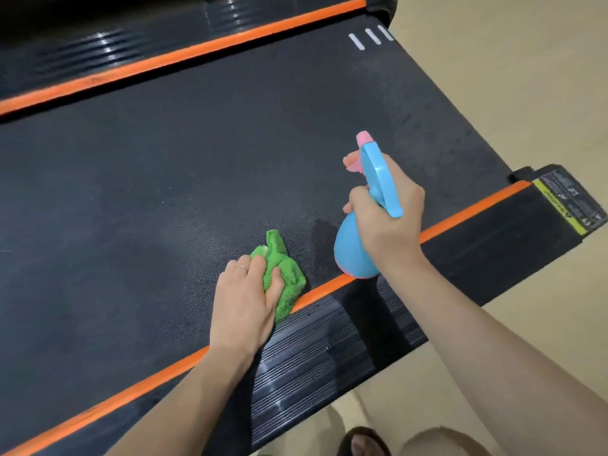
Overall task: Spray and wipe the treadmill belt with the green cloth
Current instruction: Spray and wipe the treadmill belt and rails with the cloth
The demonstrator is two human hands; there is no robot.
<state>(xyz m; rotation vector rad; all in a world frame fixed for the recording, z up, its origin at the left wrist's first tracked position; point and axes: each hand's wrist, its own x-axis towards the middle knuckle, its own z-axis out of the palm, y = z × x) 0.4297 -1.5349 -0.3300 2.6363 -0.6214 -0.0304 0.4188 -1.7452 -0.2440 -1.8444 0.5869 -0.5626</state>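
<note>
While the left hand (245, 299) presses the bunched green cloth (283, 274) flat onto the treadmill belt (164, 179), right beside the near orange strip (325, 287), the right hand (386, 212) is closed around the neck of a blue spray bottle (357, 248), index finger (351, 158) curled over the pink trigger. The work appears to sit between spraying and wiping: a darker damp patch (320, 235) lies on the belt between cloth and bottle. The next move probably calls for sliding the cloth across that patch, or another squeeze aimed further up the belt. The left wrist is bent low with fingers spread over the cloth; the right forearm is raised, holding the bottle tilted, its nozzle pointing away from the person.
</note>
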